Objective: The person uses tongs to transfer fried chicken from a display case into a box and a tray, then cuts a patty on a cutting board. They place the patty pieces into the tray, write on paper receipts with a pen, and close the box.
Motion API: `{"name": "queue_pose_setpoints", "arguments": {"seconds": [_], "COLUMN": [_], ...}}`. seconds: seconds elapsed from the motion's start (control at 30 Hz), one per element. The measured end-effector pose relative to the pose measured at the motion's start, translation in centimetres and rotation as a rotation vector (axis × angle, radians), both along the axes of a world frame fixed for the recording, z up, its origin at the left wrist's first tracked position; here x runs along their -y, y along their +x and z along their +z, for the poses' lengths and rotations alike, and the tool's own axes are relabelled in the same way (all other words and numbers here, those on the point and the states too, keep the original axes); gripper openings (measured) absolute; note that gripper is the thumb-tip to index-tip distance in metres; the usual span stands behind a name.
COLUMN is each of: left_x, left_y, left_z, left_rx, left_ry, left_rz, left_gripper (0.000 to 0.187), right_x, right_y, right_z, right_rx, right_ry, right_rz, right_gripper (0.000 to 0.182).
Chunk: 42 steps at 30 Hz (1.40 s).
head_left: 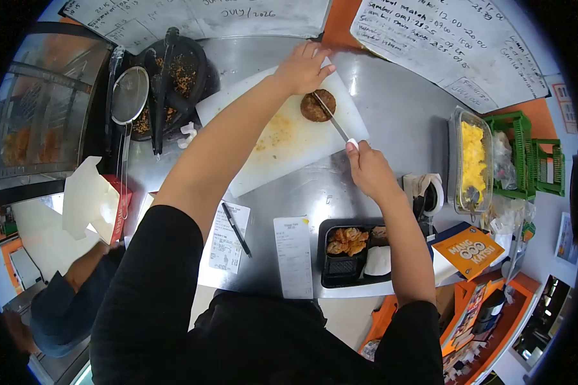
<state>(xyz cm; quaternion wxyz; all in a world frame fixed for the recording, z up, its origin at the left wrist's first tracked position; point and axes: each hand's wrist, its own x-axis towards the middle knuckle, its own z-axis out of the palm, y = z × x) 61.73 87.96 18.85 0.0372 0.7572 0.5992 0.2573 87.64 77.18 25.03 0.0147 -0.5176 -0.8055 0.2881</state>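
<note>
A round brown patty (pixel 309 110) lies near the far end of the white cutting board (pixel 237 122). My right hand (pixel 371 172) grips the white handle of a knife (pixel 338 128), whose blade lies across the patty. My left hand (pixel 304 69) rests at the board's far corner, fingers stretched toward its edge and apart from the patty. Brownish crumbs and a yellow stain mark the board. Below my right forearm, a black compartment tray (pixel 341 264) holds fried pieces (pixel 347 242) and a white item (pixel 377 261), partly hidden by the arm.
A dark bowl (pixel 202 70) with browned bits, tongs and a strainer (pixel 130 95) stands left. Two receipts (pixel 293 256) and a pen (pixel 236 230) lie in front. At right are a tub of yellow food (pixel 472 154) and green baskets (pixel 517 151). Another person's arm (pixel 77 276) shows left.
</note>
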Motion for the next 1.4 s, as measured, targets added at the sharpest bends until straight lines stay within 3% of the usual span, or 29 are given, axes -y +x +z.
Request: {"name": "queue_pose_setpoints", "arguments": {"seconds": [0.23, 0.37, 0.47, 0.53, 0.57, 0.67, 0.73, 0.87, 1.17, 1.4], "left_x": [-0.1, 0.9, -0.1, -0.8, -0.8, -1.2, -1.7, -1.4, -1.4, -0.9], "left_y": [-0.2, -0.2, 0.0, 0.0, 0.0, -0.9, -1.0, -0.8, -1.3, -1.9], "left_z": [-1.3, -0.4, -1.1, -1.8, -1.5, 1.2, 2.5, 4.5, 1.5, 0.0], "left_rx": [0.031, 0.051, 0.066, 0.089, 0.116, 0.159, 0.141, 0.085, 0.071, 0.034], "left_ry": [0.158, 0.003, 0.044, 0.051, 0.011, -0.010, 0.088, -0.051, -0.033, -0.145], "left_rz": [-0.013, -0.042, -0.047, 0.002, 0.006, 0.013, -0.026, 0.006, -0.012, 0.020], "left_gripper": [0.050, 0.051, 0.053, 0.054, 0.055, 0.059, 0.059, 0.059, 0.058, 0.057], "right_x": [-0.6, 0.3, -1.4, -1.3, -1.0, -1.1, -1.1, -1.1, -1.1, -1.0], "right_y": [-0.4, 0.1, 1.0, -0.5, -0.7, 0.3, 0.4, 0.1, -0.7, -1.3], "right_z": [-0.7, -2.8, -2.4, 1.9, 3.2, 2.8, 2.9, 2.7, 2.4, 1.1], "right_rx": [-0.005, -0.046, -0.065, -0.028, -0.004, -0.114, -0.144, -0.131, -0.141, 0.018], "right_ry": [-0.013, 0.130, 0.049, -0.159, -0.271, -0.105, -0.095, -0.114, -0.181, -0.106], "right_rz": [-0.005, 0.018, 0.046, -0.048, -0.099, -0.027, -0.043, -0.056, -0.066, -0.019], "right_gripper": [0.047, 0.047, 0.053, 0.056, 0.058, 0.059, 0.058, 0.058, 0.053, 0.051]}}
